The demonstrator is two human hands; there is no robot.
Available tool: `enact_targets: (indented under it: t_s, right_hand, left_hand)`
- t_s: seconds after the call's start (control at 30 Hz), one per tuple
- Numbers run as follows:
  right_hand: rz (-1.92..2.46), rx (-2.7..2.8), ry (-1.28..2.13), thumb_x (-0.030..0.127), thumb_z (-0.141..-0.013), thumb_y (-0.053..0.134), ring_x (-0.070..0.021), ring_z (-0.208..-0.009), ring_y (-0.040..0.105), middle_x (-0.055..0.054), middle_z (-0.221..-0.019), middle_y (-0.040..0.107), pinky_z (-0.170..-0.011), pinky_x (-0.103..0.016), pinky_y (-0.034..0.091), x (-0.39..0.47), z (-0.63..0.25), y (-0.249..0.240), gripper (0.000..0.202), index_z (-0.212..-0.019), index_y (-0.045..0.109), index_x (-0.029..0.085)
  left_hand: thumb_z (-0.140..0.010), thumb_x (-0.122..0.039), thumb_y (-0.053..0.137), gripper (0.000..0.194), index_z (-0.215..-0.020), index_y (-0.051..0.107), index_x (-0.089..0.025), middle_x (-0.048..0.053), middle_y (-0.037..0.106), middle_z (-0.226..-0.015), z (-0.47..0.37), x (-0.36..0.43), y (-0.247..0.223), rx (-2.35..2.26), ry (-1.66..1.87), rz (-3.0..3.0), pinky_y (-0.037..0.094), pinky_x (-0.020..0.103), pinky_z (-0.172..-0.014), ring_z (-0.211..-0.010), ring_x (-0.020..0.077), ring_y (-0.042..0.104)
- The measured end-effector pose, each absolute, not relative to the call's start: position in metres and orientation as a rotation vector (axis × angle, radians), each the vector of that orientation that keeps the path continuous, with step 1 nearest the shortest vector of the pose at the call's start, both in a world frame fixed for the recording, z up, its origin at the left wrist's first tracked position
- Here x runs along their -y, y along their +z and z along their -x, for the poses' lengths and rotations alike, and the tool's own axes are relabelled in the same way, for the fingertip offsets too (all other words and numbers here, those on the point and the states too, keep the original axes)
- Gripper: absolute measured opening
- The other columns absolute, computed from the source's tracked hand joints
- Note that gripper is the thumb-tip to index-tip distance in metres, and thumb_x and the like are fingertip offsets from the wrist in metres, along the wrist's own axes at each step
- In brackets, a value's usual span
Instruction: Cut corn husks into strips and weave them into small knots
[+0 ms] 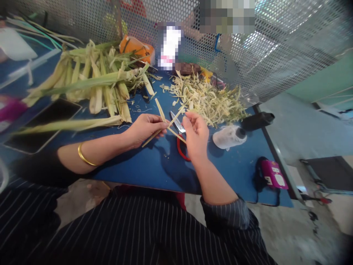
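Observation:
My left hand (153,129) pinches thin, pale plant strips (160,110) between thumb and fingers, where they cross over each other. Close by on the right is my right hand (197,136), its fingers curled beside the strips' right ends. One strip runs behind it, and whether its fingertips grip anything is hidden. Beneath the strips, scissors (182,145) with red handles lie on the blue table (165,169), partly covered by my right hand. A heap of shredded pale strips (212,99) sits just beyond my hands.
Long pale-green leaf stalks (96,79) are piled at left, near a dark flat tray-like object (41,127). A white bottle (227,137), a black bottle (257,120) and a purple item (273,173) stand or lie at right. Perforated metal mesh (264,62) borders the far side.

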State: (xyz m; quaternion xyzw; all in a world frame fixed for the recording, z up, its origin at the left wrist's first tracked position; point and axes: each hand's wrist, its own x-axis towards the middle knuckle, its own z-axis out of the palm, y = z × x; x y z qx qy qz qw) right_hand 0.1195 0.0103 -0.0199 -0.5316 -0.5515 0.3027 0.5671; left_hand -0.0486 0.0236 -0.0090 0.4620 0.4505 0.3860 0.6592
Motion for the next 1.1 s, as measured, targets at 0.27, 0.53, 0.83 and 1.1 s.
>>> enact_targets:
  t_s: [0.27,0.53,0.83,1.1]
  right_hand:
    - [1.134,1.078,1.413,0.031,-0.071,0.074,-0.0080,-0.053,0.055,0.004,-0.060,0.061,-0.058,-0.025,0.047,-0.012,-0.115,-0.024,0.016,-0.073,0.065,0.018]
    - [1.118,0.852,1.417,0.028,-0.068,0.075,-0.0089,-0.050,0.060,0.003,-0.057,0.066,-0.053,-0.022,0.048,-0.012,-0.111,-0.022,0.015,-0.070,0.066,0.017]
    - [0.982,0.790,1.178,0.025,-0.077,0.070,-0.0134,-0.064,0.071,0.000,-0.075,0.075,-0.061,-0.025,0.054,-0.014,-0.113,-0.022,0.009,-0.078,0.064,0.019]
    - [1.010,0.924,1.344,0.027,-0.075,0.071,-0.0094,-0.059,0.065,0.003,-0.070,0.072,-0.058,-0.022,0.049,-0.008,-0.101,-0.031,0.009,-0.074,0.065,0.020]
  left_hand:
    - [-0.073,-0.034,0.072,0.029,-0.055,0.061,-0.016,0.001,0.057,-0.052,0.053,-0.026,-0.006,-1.039,0.747,-1.302,0.038,0.024,-0.050,-0.048,0.0085,0.049]
    - [-0.076,-0.040,0.069,0.026,-0.071,0.068,-0.015,0.002,0.064,-0.063,0.055,-0.033,-0.012,-1.072,0.753,-1.437,0.046,0.025,-0.061,-0.059,0.0117,0.057]
    - [-0.083,-0.040,0.063,0.026,-0.081,0.069,-0.015,0.007,0.068,-0.084,0.059,-0.038,-0.017,-1.371,1.356,-1.588,0.047,0.029,-0.078,-0.082,0.0161,0.061]
    - [-0.072,-0.034,0.077,0.043,-0.109,0.069,-0.014,0.004,0.072,-0.084,0.046,-0.027,-0.018,-0.952,0.990,-0.993,0.051,0.024,-0.068,-0.067,0.0104,0.064]
